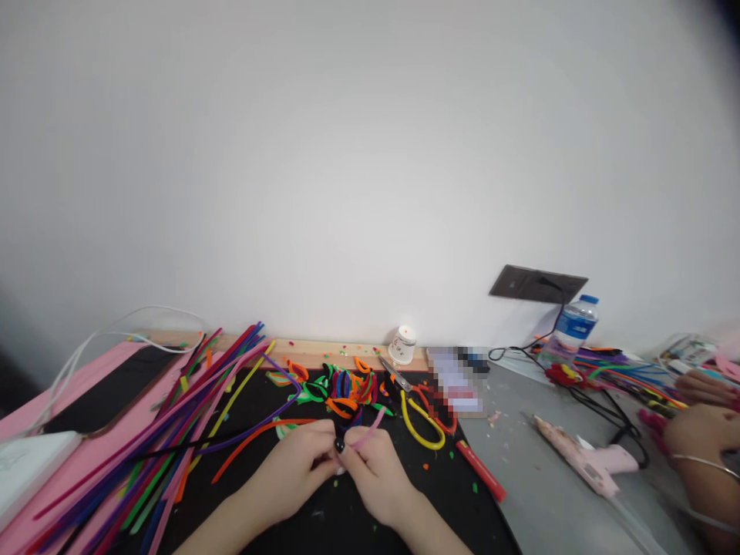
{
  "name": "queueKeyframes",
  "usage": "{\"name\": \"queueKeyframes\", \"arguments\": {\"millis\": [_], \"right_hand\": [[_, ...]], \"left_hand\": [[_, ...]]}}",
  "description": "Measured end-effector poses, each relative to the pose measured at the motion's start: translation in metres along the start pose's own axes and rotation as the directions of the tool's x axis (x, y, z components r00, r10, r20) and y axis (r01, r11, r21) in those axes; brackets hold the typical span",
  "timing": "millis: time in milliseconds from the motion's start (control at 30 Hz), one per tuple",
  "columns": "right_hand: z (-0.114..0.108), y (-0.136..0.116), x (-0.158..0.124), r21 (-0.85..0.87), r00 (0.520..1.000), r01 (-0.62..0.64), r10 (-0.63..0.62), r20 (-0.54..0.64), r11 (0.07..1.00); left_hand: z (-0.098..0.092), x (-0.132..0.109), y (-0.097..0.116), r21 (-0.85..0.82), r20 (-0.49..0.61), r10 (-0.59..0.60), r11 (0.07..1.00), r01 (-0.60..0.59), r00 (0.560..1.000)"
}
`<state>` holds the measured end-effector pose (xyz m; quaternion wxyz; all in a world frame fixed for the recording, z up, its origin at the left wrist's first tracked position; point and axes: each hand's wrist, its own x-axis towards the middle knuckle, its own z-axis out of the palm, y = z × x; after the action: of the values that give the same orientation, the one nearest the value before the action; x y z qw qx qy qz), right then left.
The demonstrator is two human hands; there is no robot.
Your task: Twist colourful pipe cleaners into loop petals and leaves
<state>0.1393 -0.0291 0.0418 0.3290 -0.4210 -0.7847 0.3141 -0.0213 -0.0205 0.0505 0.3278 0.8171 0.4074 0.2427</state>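
Both my hands meet over the black mat at the lower middle. Between their pinched fingertips is a pink pipe cleaner, one end sticking up past my right hand. My left hand is closed on its lower part, which the fingers largely hide. Just beyond lies a pile of bent pipe-cleaner loops in orange, green, red and blue. An orange pipe cleaner runs out to the left of my left hand. Scissors with yellow and red handles lie right of the pile.
Long pipe cleaners are heaped at left on pink material. A paper cup stands by the wall. A red tube-like stick, a pink glue gun and a water bottle are at right, near another person's hands.
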Motion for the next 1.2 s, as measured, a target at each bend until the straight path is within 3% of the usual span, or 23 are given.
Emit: {"name": "queueKeyframes", "arguments": {"millis": [100, 200, 333, 467, 600, 767, 867, 1033, 1200], "right_hand": [[0.001, -0.001, 0.000, -0.080, 0.997, 0.029, -0.023, 0.073, 0.996], [0.000, -0.001, 0.002, -0.022, 0.999, 0.003, -0.002, 0.032, 1.000], [0.000, 0.005, 0.004, 0.299, 0.978, -0.111, 0.158, -0.136, 0.948], [0.004, 0.009, 0.006, 0.620, 0.963, -0.127, 0.247, -0.111, 0.774], [0.006, 0.004, 0.008, 0.705, 0.972, -0.123, 0.229, -0.057, 0.699], [0.007, -0.001, 0.007, 0.682, 0.977, -0.119, 0.206, -0.047, 0.722], [0.007, -0.002, 0.007, 0.670, 0.979, -0.122, 0.201, -0.042, 0.732], [0.006, -0.002, 0.008, 0.717, 0.959, -0.171, 0.282, -0.037, 0.676], [0.005, 0.002, 0.008, 0.752, 0.925, -0.173, 0.367, -0.098, 0.636]], "left_hand": [[0.002, -0.002, -0.004, 0.095, 0.042, 0.040, 0.994, -0.044, 0.998], [0.001, -0.002, -0.003, 0.091, -0.008, 0.032, 0.995, -0.031, 0.999], [0.003, 0.000, -0.001, -0.117, -0.165, -0.045, 0.993, 0.026, 0.985], [0.009, 0.003, -0.005, -0.418, -0.249, -0.170, 0.907, 0.053, 0.953], [0.013, 0.004, -0.005, -0.564, -0.280, -0.218, 0.825, 0.024, 0.935], [0.011, 0.005, 0.000, -0.633, -0.306, -0.249, 0.774, -0.001, 0.919], [0.010, 0.006, 0.001, -0.633, -0.311, -0.251, 0.774, -0.003, 0.917], [0.009, 0.003, 0.001, -0.488, -0.352, -0.213, 0.873, 0.015, 0.911], [0.008, 0.002, 0.002, -0.317, -0.293, -0.152, 0.947, 0.054, 0.944]]}}
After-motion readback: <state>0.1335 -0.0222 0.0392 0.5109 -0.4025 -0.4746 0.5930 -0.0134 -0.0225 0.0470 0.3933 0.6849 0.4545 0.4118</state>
